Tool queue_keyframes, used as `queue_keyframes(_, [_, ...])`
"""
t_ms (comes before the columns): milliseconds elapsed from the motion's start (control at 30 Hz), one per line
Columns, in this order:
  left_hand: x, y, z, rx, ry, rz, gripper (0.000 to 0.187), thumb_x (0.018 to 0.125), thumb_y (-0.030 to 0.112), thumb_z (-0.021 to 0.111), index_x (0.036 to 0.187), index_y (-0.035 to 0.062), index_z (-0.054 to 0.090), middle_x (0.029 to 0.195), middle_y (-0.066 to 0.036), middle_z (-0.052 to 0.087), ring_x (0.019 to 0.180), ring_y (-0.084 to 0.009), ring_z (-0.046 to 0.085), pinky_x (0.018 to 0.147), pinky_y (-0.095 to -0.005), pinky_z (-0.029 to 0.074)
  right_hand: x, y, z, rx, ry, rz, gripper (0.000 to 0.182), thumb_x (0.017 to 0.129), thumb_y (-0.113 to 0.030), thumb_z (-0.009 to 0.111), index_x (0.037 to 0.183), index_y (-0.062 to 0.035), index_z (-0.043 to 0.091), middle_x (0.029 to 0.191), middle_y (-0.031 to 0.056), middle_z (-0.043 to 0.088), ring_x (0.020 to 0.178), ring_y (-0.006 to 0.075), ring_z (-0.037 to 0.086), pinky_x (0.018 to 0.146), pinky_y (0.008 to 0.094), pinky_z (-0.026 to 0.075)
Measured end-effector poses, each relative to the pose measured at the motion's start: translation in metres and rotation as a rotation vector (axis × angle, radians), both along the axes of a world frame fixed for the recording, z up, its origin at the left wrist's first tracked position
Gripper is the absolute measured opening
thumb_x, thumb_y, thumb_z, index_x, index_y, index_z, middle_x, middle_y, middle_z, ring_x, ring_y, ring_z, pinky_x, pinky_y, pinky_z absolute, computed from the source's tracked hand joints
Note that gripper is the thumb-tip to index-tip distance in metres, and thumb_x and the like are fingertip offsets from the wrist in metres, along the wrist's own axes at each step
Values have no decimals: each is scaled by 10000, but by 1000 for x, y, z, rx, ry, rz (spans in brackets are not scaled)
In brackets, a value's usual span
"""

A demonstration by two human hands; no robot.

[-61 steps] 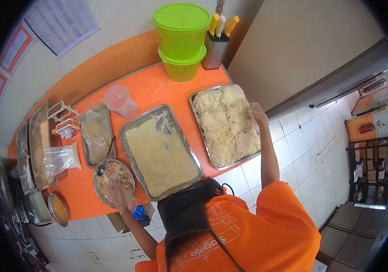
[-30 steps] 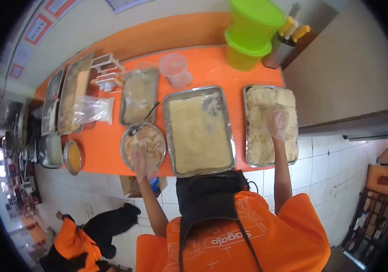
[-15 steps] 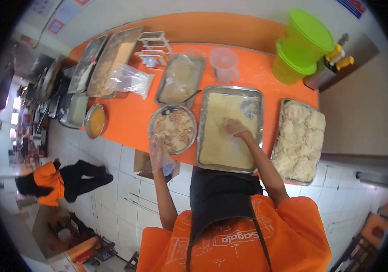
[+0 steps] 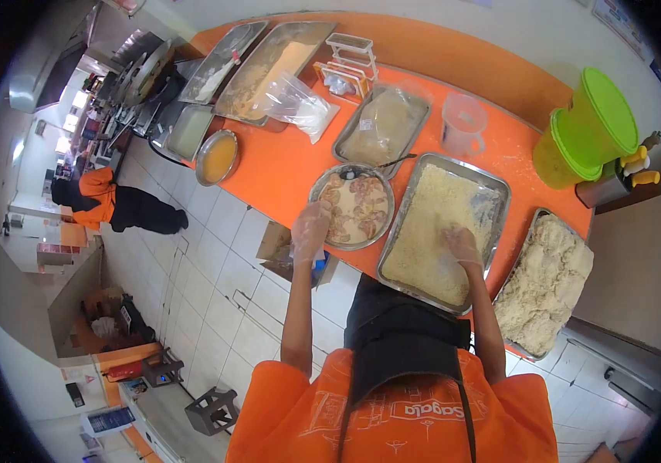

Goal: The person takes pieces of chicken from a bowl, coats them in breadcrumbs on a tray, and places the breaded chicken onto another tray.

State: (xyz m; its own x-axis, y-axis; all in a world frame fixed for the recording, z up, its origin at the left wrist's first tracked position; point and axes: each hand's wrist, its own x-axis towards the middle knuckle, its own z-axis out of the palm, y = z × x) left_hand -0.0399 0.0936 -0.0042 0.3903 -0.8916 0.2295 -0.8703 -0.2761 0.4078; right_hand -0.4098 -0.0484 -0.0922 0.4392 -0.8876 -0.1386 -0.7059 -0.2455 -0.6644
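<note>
My left hand (image 4: 311,229), in a clear plastic glove, is at the left rim of a round metal bowl (image 4: 389,228). The bowl holds raw meat pieces (image 4: 352,207) in a pale liquid, with a dark object at its far edge. The left fingers look loosely extended, though blurred. My right hand (image 4: 462,247), also gloved, rests with fingers apart in pale flour (image 4: 432,204) spread over a rectangular metal tray (image 4: 387,274). To the right of it stands another tray (image 4: 505,296) heaped with flour-coated lumps (image 4: 545,282).
Behind the bowl lies a bagged tray (image 4: 381,127); beside it is a clear jug (image 4: 463,123). Green tubs (image 4: 577,147) and a knife holder (image 4: 605,184) stand far right. A bowl of orange liquid (image 4: 217,157) sits far left. A person (image 4: 118,202) stands in the aisle.
The view has turned, shifting the table rightward. My left hand has drawn back from over the bowl to its left rim. My right hand has shifted slightly rightward within the flour.
</note>
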Motion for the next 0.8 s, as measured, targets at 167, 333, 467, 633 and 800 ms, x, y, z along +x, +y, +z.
queue_keyframes(167, [26,-36,-25,-38,-286,-155,203,808,238,623,884,51,648,954,-139,651,905,-326,618,782,-392,508,-19,24,28,123,-82,-68,256,863,-282,623,904,-30,648,842,228,645,775,399,625,707,445,493])
queue_keyframes(333, [27,-60,-16,350,-278,-128,265,800,274,634,940,48,639,984,-177,643,970,-349,599,820,-440,493,-26,42,2,199,-124,-116,263,868,-291,616,932,-36,636,866,226,649,820,394,631,735,444,495])
queue_keyframes(467, [39,-56,-4,258,-191,-69,272,826,278,629,974,53,665,951,-203,655,917,-365,623,803,-462,496,-31,48,-7,232,-67,-144,259,889,-298,590,942,-49,637,879,225,649,849,398,632,749,456,493])
queue_keyframes(633, [82,-38,-33,0,82,-115,328,856,285,613,1090,58,649,942,-217,658,901,-398,623,790,-466,496,-26,45,19,220,-30,-108,276,918,-320,550,977,-63,632,895,223,652,877,405,630,761,476,489])
queue_keyframes(800, [88,-20,-38,218,437,-1,439,902,321,613,1256,64,579,1151,-140,637,1065,-264,586,915,-377,466,-19,43,37,210,36,-55,311,939,-355,518,1031,-74,613,929,226,649,906,418,621,782,490,482])
